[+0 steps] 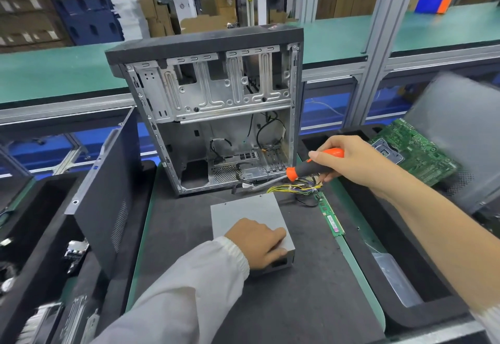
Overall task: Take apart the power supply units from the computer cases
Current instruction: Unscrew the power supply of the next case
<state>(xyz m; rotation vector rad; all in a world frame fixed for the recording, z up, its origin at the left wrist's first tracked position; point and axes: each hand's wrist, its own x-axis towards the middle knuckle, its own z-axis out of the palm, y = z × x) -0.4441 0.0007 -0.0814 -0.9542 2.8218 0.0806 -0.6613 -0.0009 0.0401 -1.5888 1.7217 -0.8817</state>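
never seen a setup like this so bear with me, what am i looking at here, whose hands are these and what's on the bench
This is one picture from a camera worn on a person's head, looking down at their own two hands; no robot is involved. On the dark mat stands an opened computer case with its side off, so you see the bare metal inside. In front of it lies a grey power supply box, already out of the case, with its bundle of coloured wires beside it. The left hand grips the box's near end. The right hand holds an orange and black screwdriver. A green memory stick lies to the right.
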